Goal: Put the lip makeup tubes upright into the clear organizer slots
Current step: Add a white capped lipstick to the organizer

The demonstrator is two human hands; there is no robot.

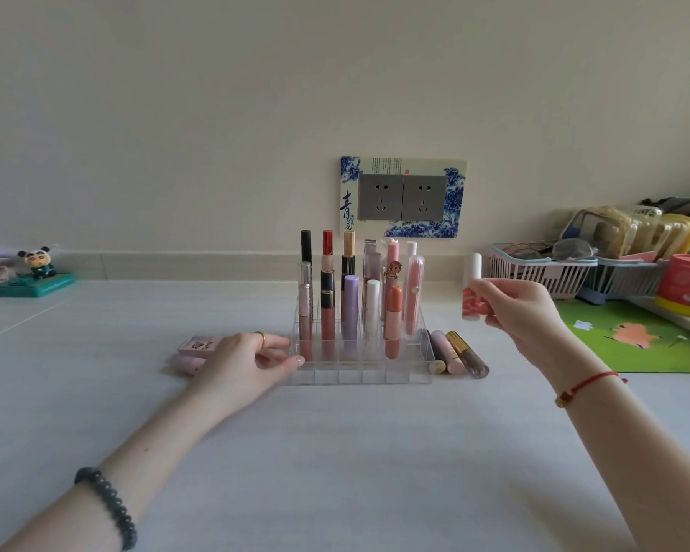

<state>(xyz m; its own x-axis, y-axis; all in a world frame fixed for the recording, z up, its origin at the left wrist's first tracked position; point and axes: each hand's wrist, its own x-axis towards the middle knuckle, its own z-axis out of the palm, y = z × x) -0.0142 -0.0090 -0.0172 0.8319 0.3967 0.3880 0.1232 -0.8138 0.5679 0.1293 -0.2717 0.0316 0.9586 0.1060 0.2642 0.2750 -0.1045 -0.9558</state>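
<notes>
The right hand [512, 302] pinches a white-capped tube with a red-and-white patterned body [473, 288], upright in the air. To its left, the clear acrylic tiered organizer [411, 374] stands on the pale counter [335, 452], and the loosely open left hand [242, 362] touches its left front corner. Three tubes [457, 352] lie below the right hand.

The left hand [243, 359] hides much of the pink tubes [194, 354] beside it.
</notes>
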